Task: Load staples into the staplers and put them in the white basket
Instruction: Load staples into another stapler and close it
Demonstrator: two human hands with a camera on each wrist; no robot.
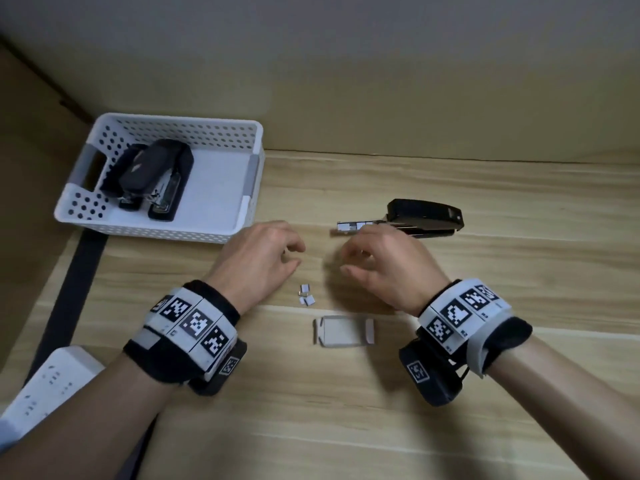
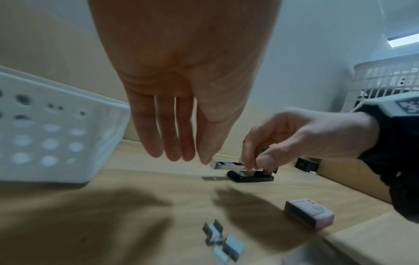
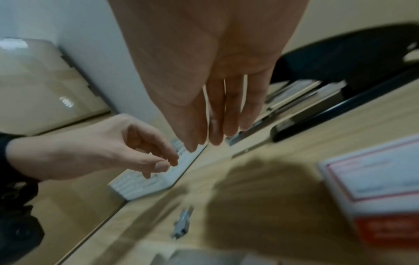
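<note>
- Head view counts three staplers: two black ones (image 1: pixel 152 178) lie side by side inside the white basket (image 1: pixel 180 131) at the far left of the tabletop (image 1: pixel 485 393), and one black stapler (image 1: pixel 424 216) lies on its side outside it, to the right, with its metal staple tray (image 1: pixel 353 227) pulled out toward the left.
- One small cluster of loose staple strips (image 1: pixel 306 295) lies on the wood between the two wrists; four or so short pieces, the exact count blurred.
- One staple box (image 1: pixel 343 330) sits just nearer than the strips, well apart from the open stapler.
- Two hands: the left hand (image 1: pixel 258 261) hovers over the tabletop just in front of the basket, fingers (image 2: pixel 172 143) loosely hanging, holding nothing that I can see.
- Right hand (image 1: pixel 384 268) hovers just in front of the pulled-out tray, covering part of it; thumb and forefinger are drawn together, but whether they pinch a strip I cannot tell.
- One white power strip (image 1: pixel 45 386) lies at the near left edge.
</note>
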